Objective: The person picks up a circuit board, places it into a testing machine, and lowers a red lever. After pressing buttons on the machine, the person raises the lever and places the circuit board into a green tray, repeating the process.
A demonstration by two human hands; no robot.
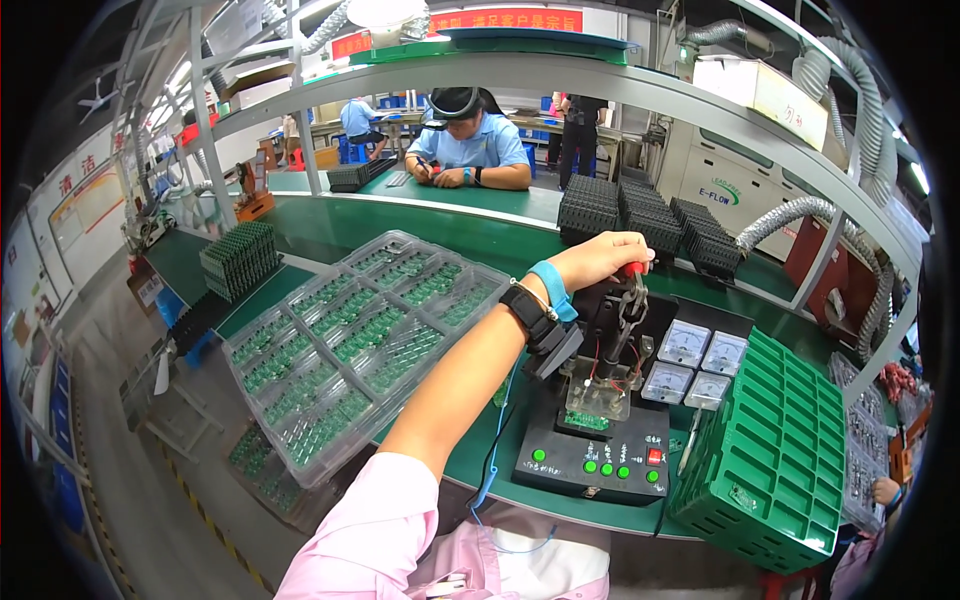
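My left hand is closed round the red handle of a toggle clamp, its arm crossing from the lower edge in a pink sleeve. A blue wrist strap and a black band circle my wrist. Below the clamp's metal linkage a clear plate sits over a small green circuit board. These belong to a black test fixture with green buttons and a red switch. Several white-faced panel meters stand beside it. My right hand is out of view.
A divided clear tray of circuit boards lies left; a stack of green crates stands right. Black racks line the back under a metal frame. Another person sits opposite in light blue; someone else's hand shows at the right rim.
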